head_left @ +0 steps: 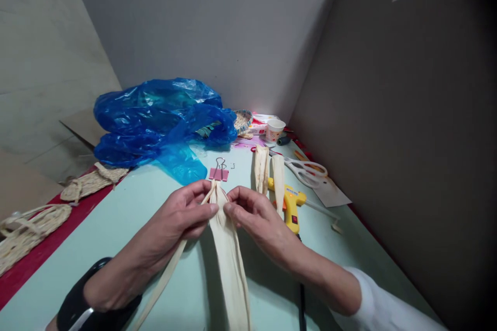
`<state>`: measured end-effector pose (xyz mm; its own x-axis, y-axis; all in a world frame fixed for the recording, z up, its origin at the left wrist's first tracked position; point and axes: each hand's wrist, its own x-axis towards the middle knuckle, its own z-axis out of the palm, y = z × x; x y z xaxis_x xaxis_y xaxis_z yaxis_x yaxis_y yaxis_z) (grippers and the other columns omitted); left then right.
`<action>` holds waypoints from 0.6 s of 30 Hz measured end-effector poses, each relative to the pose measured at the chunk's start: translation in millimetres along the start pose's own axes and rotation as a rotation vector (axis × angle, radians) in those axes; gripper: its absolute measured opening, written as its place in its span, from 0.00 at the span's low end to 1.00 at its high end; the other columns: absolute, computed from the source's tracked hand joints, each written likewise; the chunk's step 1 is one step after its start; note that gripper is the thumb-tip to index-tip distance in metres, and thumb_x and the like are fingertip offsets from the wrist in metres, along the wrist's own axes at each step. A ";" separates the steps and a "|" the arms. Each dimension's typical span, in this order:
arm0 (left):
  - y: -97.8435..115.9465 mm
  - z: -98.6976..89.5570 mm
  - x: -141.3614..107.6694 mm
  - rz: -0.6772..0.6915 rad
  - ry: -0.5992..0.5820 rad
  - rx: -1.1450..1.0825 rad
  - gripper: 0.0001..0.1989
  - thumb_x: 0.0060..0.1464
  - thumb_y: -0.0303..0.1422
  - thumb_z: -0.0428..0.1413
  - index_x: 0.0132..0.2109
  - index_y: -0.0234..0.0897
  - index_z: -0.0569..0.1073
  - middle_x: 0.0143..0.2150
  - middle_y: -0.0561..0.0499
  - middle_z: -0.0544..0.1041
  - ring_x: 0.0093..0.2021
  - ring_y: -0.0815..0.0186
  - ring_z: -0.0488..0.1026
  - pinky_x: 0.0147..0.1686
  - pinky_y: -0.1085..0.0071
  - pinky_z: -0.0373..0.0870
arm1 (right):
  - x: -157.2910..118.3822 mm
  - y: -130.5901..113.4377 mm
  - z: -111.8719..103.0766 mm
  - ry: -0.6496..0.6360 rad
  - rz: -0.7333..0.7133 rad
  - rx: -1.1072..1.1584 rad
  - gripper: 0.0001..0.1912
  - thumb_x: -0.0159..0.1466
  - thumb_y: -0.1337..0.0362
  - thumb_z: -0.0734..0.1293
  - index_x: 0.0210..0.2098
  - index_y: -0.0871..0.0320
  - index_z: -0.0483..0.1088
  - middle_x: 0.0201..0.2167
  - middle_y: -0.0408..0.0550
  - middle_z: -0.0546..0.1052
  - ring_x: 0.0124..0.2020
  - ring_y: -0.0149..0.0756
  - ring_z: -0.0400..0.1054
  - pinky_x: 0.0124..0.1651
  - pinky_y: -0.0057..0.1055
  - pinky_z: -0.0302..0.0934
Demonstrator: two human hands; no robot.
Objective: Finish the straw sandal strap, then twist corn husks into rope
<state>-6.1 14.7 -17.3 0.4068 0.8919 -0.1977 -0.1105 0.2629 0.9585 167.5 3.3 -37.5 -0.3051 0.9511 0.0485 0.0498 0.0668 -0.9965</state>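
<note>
A pink binder clip (219, 174) grips the top of a bunch of pale corn husk strips at the middle of the table. From it a wide husk strip (230, 269) runs toward me, and a narrow husk strip (166, 275) slants down to the left. My left hand (188, 212) pinches the strips just below the clip, thumb pressed at the wide strip's left edge. On the other side, my right hand (258, 217) is closed in a pinch on the wide strip's right edge. Both sets of fingertips partly hide the husk.
A yellow glue gun (292, 207) lies beyond my right hand, next to two loose husk pieces (261, 168). White-handled scissors (306, 171) and a paper cup (275, 129) are behind. A blue plastic bag (159, 114) fills the back left; woven soles (34, 232) line the left edge.
</note>
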 end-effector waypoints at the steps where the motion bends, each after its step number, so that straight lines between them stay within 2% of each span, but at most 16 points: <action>1: 0.4 -0.1 0.3 -0.004 0.000 -0.001 0.17 0.49 0.29 0.61 0.47 0.37 0.68 0.30 0.59 0.61 0.21 0.79 0.45 0.18 0.81 0.43 | -0.6 -0.3 0.2 -0.002 0.002 0.003 0.09 0.65 0.60 0.63 0.32 0.59 0.65 0.24 0.38 0.60 0.26 0.27 0.52 0.29 0.27 0.47; 5: -2.3 -1.2 3.5 0.050 0.018 0.079 0.14 0.51 0.34 0.61 0.44 0.38 0.68 0.32 0.57 0.64 0.22 0.79 0.50 0.19 0.81 0.47 | -0.2 -1.4 2.0 -0.029 0.014 0.065 0.10 0.63 0.60 0.66 0.33 0.59 0.64 0.25 0.38 0.62 0.27 0.27 0.54 0.29 0.26 0.49; 8: -4.8 -3.2 4.9 0.086 0.016 0.170 0.12 0.51 0.36 0.61 0.41 0.38 0.68 0.30 0.59 0.62 0.21 0.78 0.49 0.18 0.80 0.47 | 2.4 -1.8 2.1 -0.046 0.032 0.091 0.12 0.60 0.60 0.69 0.33 0.60 0.63 0.26 0.38 0.62 0.27 0.26 0.54 0.29 0.25 0.49; 13: -2.4 -6.2 2.9 0.040 -0.045 0.171 0.11 0.54 0.36 0.59 0.41 0.37 0.68 0.29 0.59 0.59 0.22 0.77 0.46 0.18 0.79 0.44 | 5.9 -0.9 -1.0 -0.023 0.037 -0.051 0.05 0.60 0.66 0.65 0.30 0.60 0.65 0.23 0.37 0.61 0.25 0.25 0.52 0.26 0.25 0.46; 18: -0.7 -4.4 2.8 0.061 -0.036 0.203 0.11 0.53 0.37 0.60 0.40 0.37 0.68 0.28 0.59 0.60 0.22 0.77 0.49 0.18 0.79 0.47 | 6.5 2.9 0.0 -0.007 0.029 -0.075 0.06 0.59 0.65 0.64 0.28 0.60 0.65 0.22 0.37 0.62 0.24 0.25 0.53 0.26 0.24 0.46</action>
<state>-8.9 18.7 -19.4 0.4375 0.8891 -0.1345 0.0479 0.1263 0.9908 165.6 9.7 -40.0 -0.3089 0.9509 0.0187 0.1302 0.0618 -0.9896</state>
